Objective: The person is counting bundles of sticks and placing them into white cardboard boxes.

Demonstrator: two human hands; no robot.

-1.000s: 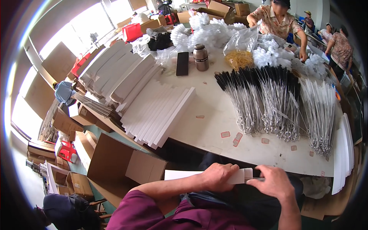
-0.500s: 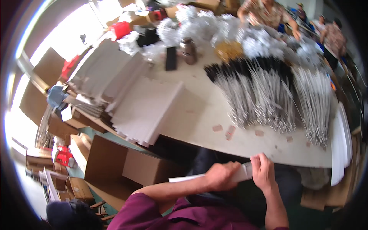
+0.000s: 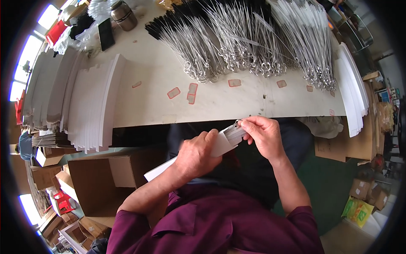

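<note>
My left hand (image 3: 195, 154) grips a long flat white cardboard sleeve (image 3: 222, 142) around its middle, held over my lap just below the table edge. My right hand (image 3: 263, 134) pinches the sleeve's upper right end, where small metal rings (image 3: 237, 123) of thin wire pieces stick out. The sleeve's lower left end (image 3: 154, 172) juts out past my left wrist. On the white table (image 3: 220, 103) above lie several rows of thin metal brushes with ring ends (image 3: 237, 46).
Stacks of flat white cardboard sleeves (image 3: 91, 101) fill the table's left side, and more (image 3: 353, 89) hang over its right edge. An open brown carton (image 3: 101, 178) stands on the floor at my left. A metal jar (image 3: 123, 15) and a black phone (image 3: 105, 34) lie far back.
My head has tilted down and nearer, so the table fills the view. Both hands have drawn closer together on the sleeve, the right one now pinching its end.
</note>
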